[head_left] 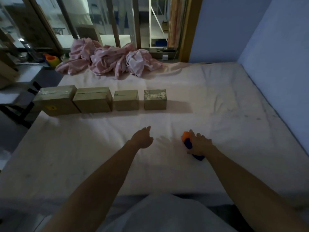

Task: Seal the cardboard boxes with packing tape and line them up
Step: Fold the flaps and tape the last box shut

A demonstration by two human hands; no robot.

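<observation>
Several cardboard boxes stand in a row across the bed: a large one (57, 102) at the left edge, a second large one (93, 102) touching it, a smaller one (126, 100), and a taped small box (155, 99) set a little apart on the right. My right hand (199, 144) grips an orange and blue tape dispenser (188, 142) that lies on the sheet. My left hand (143, 137) hovers over the sheet with its fingers stretched forward, holding nothing, well short of the boxes.
The bed (217, 106) is covered by a pale sheet. A crumpled pink cloth (108, 60) is heaped at its far side. A blue wall (275, 47) runs along the right. A low table (15, 96) stands beyond the left edge.
</observation>
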